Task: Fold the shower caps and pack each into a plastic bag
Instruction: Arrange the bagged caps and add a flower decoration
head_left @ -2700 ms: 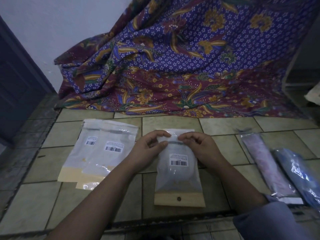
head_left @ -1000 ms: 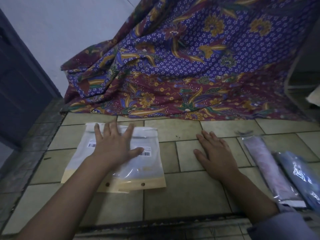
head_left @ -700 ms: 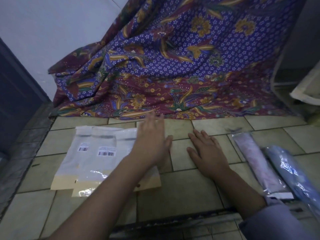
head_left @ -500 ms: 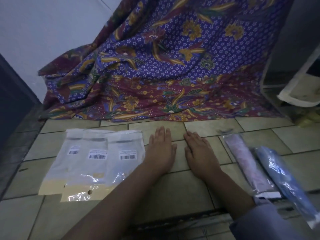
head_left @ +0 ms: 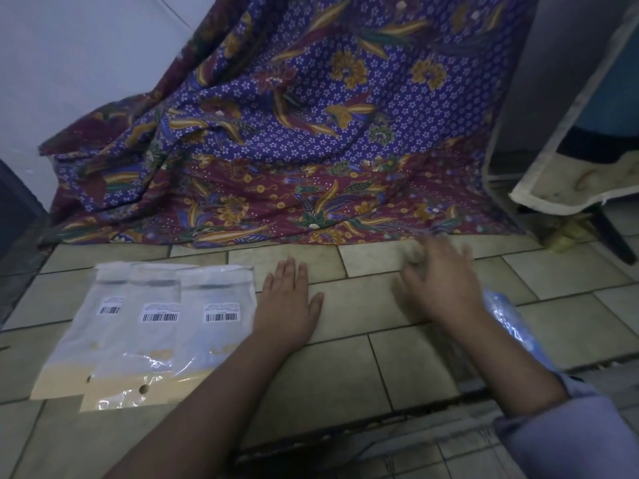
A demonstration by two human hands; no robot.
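Three packed plastic bags with barcode labels and tan card bottoms lie overlapped on the tiled floor at the left: the left one (head_left: 103, 326), the middle one (head_left: 152, 337) and the right one (head_left: 218, 326). My left hand (head_left: 287, 302) rests flat on the floor, fingers straight, just right of them. My right hand (head_left: 439, 285) is blurred, fingers loosely spread, above the floor further right and holding nothing. A blue shower cap in a long clear bag (head_left: 508, 323) shows partly behind my right wrist. The pink pack seen earlier is hidden by that hand and arm.
A purple and maroon patterned cloth (head_left: 294, 133) drapes down to the floor at the back. A white-edged object (head_left: 570, 181) leans at the right. A dark door (head_left: 17, 209) stands at the left. Beige floor tiles (head_left: 345, 368) lie between my arms.
The bag I held was laid on the left stack. My left hand slid off it to the floor. My right hand has lifted and moved right over the long packs.
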